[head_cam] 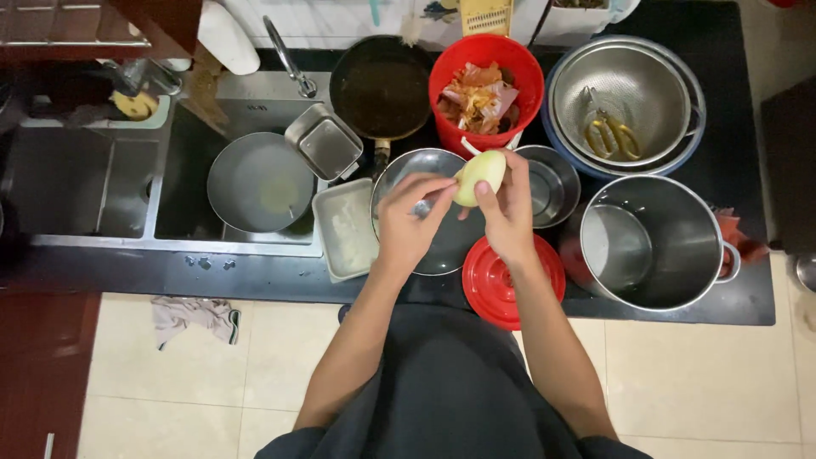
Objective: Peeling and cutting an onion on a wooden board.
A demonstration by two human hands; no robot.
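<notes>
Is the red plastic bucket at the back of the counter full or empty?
Partly full. The red plastic bucket holds a heap of orange and pinkish peelings and scraps, below its rim; its round red lid lies apart on the black counter.

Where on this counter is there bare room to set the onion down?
Little room. Both hands, left hand and right hand, hold the peeled onion over a steel bowl. Bare black counter shows right of the big pot, and along the front edge below the sink. The middle is packed.

A home kitchen is shown by a sink (102, 183) with tap (289, 59), a black worktop (748, 289) and steel pots (654, 242).
</notes>
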